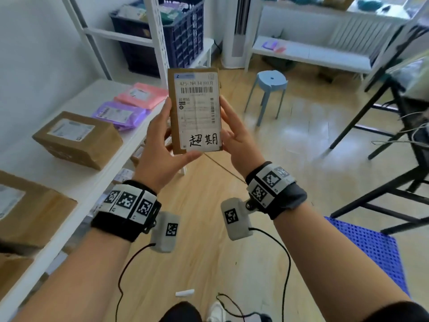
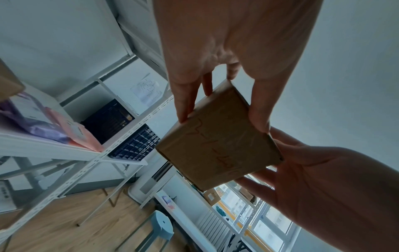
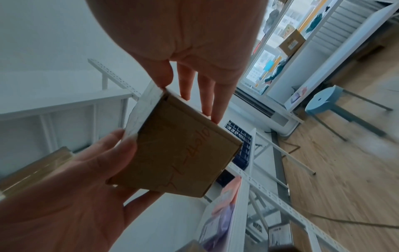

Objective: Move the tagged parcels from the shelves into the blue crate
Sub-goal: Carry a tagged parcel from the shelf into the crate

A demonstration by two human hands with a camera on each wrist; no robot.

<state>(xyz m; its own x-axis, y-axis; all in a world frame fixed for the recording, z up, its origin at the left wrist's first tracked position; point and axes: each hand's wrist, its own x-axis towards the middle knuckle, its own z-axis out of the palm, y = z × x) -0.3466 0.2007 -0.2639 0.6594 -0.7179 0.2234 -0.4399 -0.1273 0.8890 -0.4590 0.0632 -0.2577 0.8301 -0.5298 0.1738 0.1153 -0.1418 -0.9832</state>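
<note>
I hold a small brown cardboard parcel (image 1: pixel 196 110) upright between both hands, above the wooden floor. Its face carries a white shipping label with a barcode, and a white tag with black handwritten characters at the bottom. My left hand (image 1: pixel 173 135) grips its left edge with the thumb under the bottom. My right hand (image 1: pixel 228 126) pinches the right edge. The left wrist view shows the parcel (image 2: pixel 218 141) from below between thumb and fingers. The right wrist view shows the same parcel (image 3: pixel 179 153). Part of the blue crate (image 1: pixel 371 249) shows at the lower right on the floor.
A white shelf (image 1: pixel 76 182) runs along my left with brown boxes (image 1: pixel 76 140), a purple bag (image 1: pixel 118 113) and a pink bag (image 1: pixel 144 95). A dark crate (image 1: pixel 178 36) sits on a farther shelf. A light-blue stool (image 1: pixel 270 83) and black frame legs (image 1: pixel 383 163) stand to the right.
</note>
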